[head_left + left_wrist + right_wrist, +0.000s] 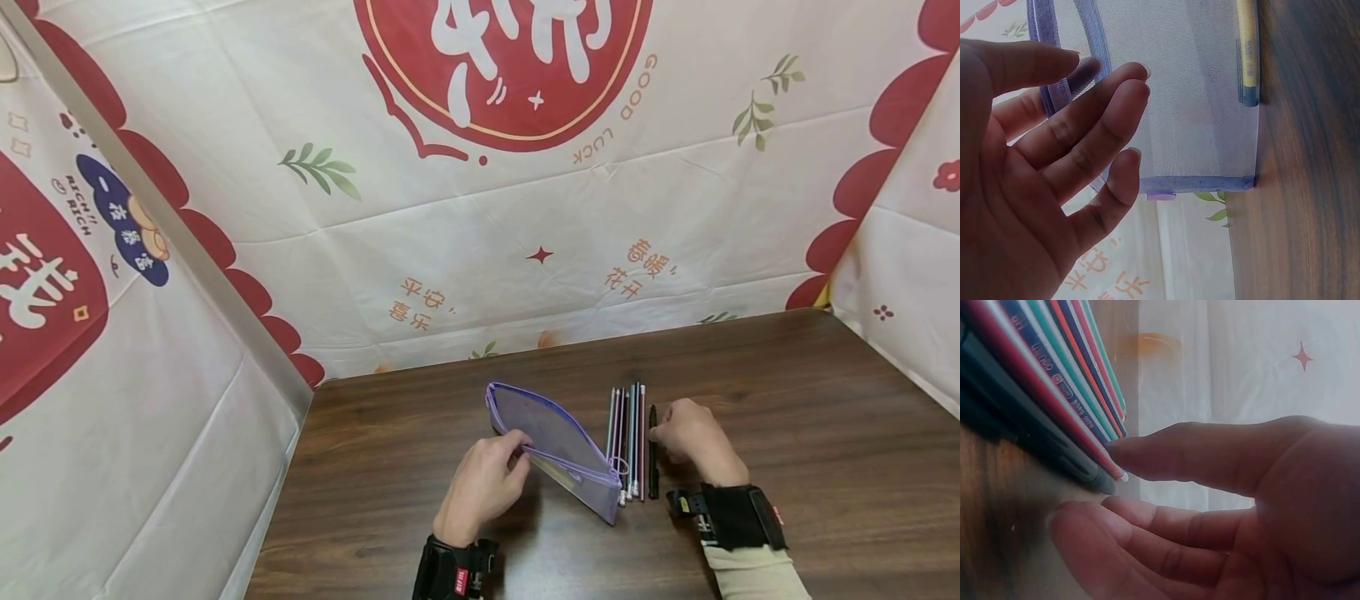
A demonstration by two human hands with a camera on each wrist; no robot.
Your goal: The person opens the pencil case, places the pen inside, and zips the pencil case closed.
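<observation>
A purple mesh zip pouch (555, 421) stands tilted on the table with its mouth spread. My left hand (486, 485) pinches its near rim between thumb and index finger, the other fingers loosely bent beside the mesh. Through the mesh shows a yellow stick with a dark end (1249, 56). Several pencils (634, 425) lie side by side right of the pouch, whose corner overlaps their lower ends. Next to them lies a black pen (653, 467). At that pen is my right hand (693, 437); in the right wrist view its thumb and fingers stand apart around the pen's end.
The brown wooden table (360, 500) ends at a white printed cloth (480, 208) hanging behind it. More cloth hangs at the left and right sides. Black straps with cameras (738, 517) sit on both wrists.
</observation>
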